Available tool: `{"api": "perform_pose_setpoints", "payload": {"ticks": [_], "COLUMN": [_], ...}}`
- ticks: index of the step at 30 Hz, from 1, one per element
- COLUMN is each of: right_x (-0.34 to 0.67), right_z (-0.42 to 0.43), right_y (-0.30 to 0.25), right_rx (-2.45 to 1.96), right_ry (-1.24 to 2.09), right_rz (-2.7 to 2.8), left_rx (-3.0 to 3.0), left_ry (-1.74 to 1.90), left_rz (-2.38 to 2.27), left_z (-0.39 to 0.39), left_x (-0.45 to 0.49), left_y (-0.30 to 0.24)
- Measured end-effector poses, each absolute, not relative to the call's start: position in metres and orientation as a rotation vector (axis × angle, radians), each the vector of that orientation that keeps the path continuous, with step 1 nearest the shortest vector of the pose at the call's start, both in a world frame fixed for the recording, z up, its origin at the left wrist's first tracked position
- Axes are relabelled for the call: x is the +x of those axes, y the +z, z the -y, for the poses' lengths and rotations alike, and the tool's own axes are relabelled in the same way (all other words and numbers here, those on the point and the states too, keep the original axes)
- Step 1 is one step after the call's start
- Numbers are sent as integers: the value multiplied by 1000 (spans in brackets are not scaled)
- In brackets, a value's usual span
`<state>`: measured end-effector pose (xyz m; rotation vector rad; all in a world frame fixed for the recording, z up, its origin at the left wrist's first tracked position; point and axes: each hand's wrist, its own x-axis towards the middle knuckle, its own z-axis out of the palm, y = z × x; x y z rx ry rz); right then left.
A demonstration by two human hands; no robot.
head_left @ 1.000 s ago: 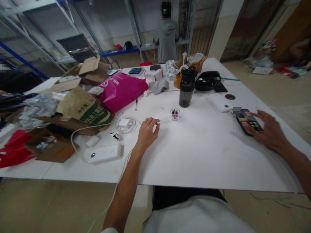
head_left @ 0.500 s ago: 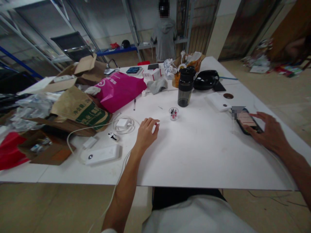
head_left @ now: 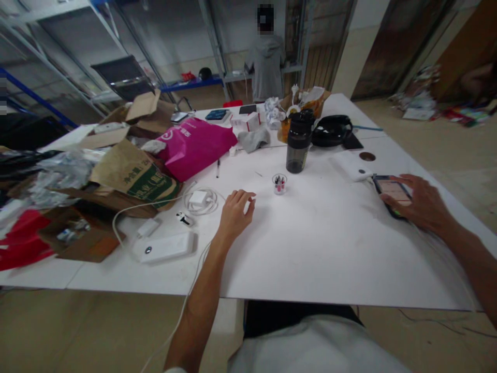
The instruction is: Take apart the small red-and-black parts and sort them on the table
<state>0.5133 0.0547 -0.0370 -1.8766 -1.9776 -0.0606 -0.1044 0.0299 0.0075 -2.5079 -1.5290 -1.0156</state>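
My left hand (head_left: 235,215) rests on the white table (head_left: 318,243) near its middle. Its fingers are curled, and something small and white shows at the fingertips; I cannot make out what it is. My right hand (head_left: 421,204) lies at the table's right edge. Its fingers are stretched over a phone (head_left: 391,190) that lies flat with a pale, lit screen. A small clear cup (head_left: 279,184) with red-tipped bits stands just beyond my left hand. A white charger with a coiled cable (head_left: 200,199) lies to that hand's left.
Beyond the cup stands a dark bottle (head_left: 298,142). A white power bank (head_left: 165,246), a brown paper bag (head_left: 132,173), a pink bag (head_left: 194,145) and cardboard boxes crowd the left side. A black headset (head_left: 332,129) and a white device (head_left: 351,166) lie at back right. A person in a grey hoodie (head_left: 267,65) stands behind the table.
The phone screen went from coloured icons to a pale page, and my right hand slid slightly further over the phone. My left hand stayed where it was.
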Motion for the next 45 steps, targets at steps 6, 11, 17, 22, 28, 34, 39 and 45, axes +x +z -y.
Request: {"api": "perform_pose_setpoints", "payload": {"ticks": [6,11,17,22,28,34,39,45], "right_x": [517,519,518,506,499,504,512,518], "right_z": [-53,-55,-55,-55,-59,-56,-31,33], "right_y": [-40,-40,-39,-32,-36,-34,-32,-43], "right_rx": [-1909,-1905,-1899,-1835,-1821,-1785,-1783,-1792], "right_ry": [-66,-62,-67,-65,-39,-59,-125,-198], "right_rz": [1950,1958,1978,2015,2060,2067,1978,1856], "left_rx": [-2514,-2512,-2524,-2518,-2514,-2500,-2480,-2478], "left_ry": [-1006,-1018,-992,-994,-974,-994,-1024,-1047], "left_rz": [1519,1497,1523,1500,1529,1512,1513,1476], "left_z": [-29,-29,-29,-29,-30,-29,-30,-30], "left_x": [-103,-103,-103,-103,-104,-104,-106,-106], "left_y": [8,8,8,6,5,6,6,8]}}
